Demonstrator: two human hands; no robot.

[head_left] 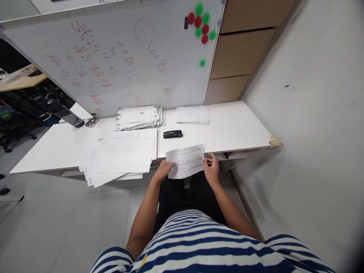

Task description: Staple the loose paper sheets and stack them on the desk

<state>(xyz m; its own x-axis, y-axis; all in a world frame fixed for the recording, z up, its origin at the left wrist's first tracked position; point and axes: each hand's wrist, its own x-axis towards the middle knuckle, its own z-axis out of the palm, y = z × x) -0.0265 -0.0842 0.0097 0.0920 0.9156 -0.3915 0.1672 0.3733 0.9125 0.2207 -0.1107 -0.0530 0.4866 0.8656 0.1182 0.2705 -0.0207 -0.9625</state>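
Note:
Printed sheets of paper [186,161] are held up at the desk's front edge, over my lap, slightly curved. My left hand [163,170] pinches their left side with the thumb on top. At the right side my right hand [211,167] grips the edge, its fingers curled behind and partly hidden. Small dark marks run along the sheets' right edge. Just beyond the sheets lies a black stapler [173,134] on the white desk [236,129]. To the left, a loose, fanned pile of papers [122,151] overhangs the front edge.
Behind the stapler are a thick paper stack [138,116] and a neater one [192,115]. A whiteboard [113,57] with red writing and round magnets rises at the back. A dark bottle [61,112] lies tilted at left; cardboard boxes [239,53] and a wall [313,113] bound the right.

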